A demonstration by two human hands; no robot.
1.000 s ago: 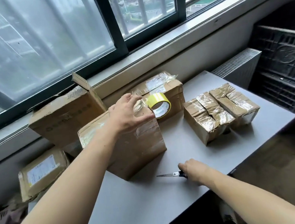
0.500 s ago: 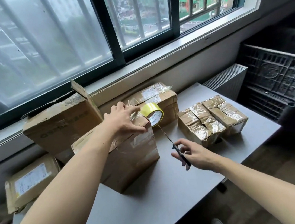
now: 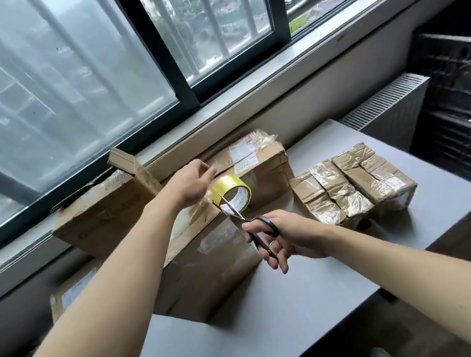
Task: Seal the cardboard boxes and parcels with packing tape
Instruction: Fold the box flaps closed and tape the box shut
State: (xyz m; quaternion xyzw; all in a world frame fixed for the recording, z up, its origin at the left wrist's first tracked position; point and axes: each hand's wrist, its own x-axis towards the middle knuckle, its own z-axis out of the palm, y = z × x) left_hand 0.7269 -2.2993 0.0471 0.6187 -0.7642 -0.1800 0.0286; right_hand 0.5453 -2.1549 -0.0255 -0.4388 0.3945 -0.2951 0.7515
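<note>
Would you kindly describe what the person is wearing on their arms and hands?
Nothing worn shows. The left forearm and right forearm are bare, with no sleeve in view up to the picture's edge. The left hand and right hand are ungloved, and no watch, bracelet or ring is visible.

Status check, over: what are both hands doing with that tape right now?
Right hand grips scissors, blades up against the tape roll. Left hand beside the roll above the front box, grip unclear. Nothing in the blades' way.
</note>
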